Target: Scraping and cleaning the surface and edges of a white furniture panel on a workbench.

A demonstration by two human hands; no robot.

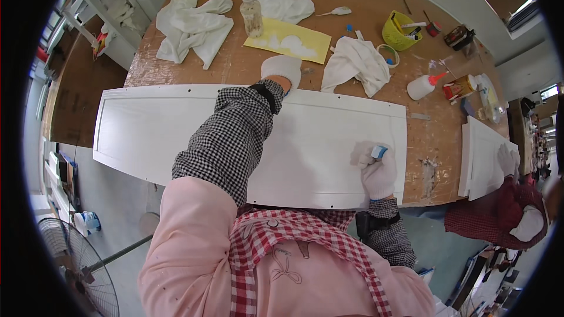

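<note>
A long white panel (317, 141) with a raised border and small dark holes along its edges lies flat in front of me. My left hand (282, 71), in a white knit glove, rests at the panel's far edge, beside a yellow sheet (314, 44) with white powder on it. Its fingers are hidden behind the back of the glove. Near the panel's right end, my right hand (379, 175), gloved too, is closed around a small blue-and-white block (379, 151) just above or on the white surface; contact is hard to make out.
White cloths (197, 26), a clear bottle (251, 14), a green basket (401, 30) with pens, and a white squeeze bottle (424, 86) with a red tip stand on the brown table (435, 135). At right, a co-worker's gloved hand (506, 159) touches another white panel (483, 155). A fan (76, 270) stands lower left.
</note>
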